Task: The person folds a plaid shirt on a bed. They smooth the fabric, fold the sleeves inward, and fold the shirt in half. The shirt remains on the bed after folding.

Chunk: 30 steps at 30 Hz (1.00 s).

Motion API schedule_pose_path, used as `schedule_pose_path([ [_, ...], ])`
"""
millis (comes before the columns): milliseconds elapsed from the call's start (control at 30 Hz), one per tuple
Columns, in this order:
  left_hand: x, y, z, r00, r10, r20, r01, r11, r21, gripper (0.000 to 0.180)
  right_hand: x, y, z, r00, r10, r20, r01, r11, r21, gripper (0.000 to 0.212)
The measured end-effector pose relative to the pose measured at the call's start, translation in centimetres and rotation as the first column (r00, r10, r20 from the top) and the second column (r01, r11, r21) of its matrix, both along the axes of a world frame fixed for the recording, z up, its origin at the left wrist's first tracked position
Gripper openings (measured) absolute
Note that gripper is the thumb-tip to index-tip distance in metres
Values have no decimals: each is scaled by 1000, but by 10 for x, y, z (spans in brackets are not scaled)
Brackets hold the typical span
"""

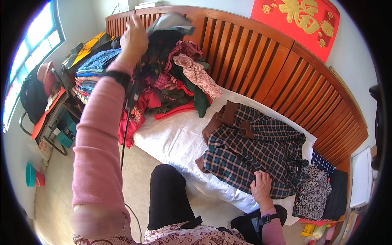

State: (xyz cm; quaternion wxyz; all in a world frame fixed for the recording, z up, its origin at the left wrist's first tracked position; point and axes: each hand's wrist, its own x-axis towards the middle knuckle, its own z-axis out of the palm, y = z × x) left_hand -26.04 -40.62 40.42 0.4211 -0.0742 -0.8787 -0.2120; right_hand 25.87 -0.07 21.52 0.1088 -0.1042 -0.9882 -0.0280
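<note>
A dark plaid shirt (245,151) with a brown collar and cuffs lies spread on the white-covered wooden bench. My right hand (262,187) rests on its near edge, fingers apart on the cloth. My left hand (134,38) is raised at the far left, in front of a heap of clothes, with its fingers stretched out. Right beside it is a dark patterned garment (157,51), smeared by motion. A grey piece of cloth (169,22) shows at its top, also blurred. The heap holds red, green and pink garments, among them a pink floral one (198,75).
Folded jeans and other clothes (96,67) are stacked left of the heap. Folded dark and patterned garments (316,190) lie at the bench's right end. The slatted backrest (245,53) runs behind. A chair with hats (41,87) and a bucket (34,175) stand at left.
</note>
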Motion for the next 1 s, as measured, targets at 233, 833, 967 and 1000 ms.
schedule_pose_path([
  [233, 49, 26, -140, 912, -37, 408, 176, 935, -309, 62, 3, 0, 3, 1000, 20, -22, -20, 1000, -14, 42],
  [833, 110, 212, -225, 790, -447, 419, 612, 533, -585, 96, -2, 2, 9, 1000, -1, -15, 0, 995, -99, 38],
  [967, 79, 234, -223, 887, -289, 362, 462, 589, -663, 93, -8, 6, 8, 999, -35, 0, 34, 994, -104, 35],
  [1000, 70, 239, -226, 899, -259, 354, 437, 605, -665, 88, -10, 8, 8, 999, -33, -20, 31, 995, -90, 34],
])
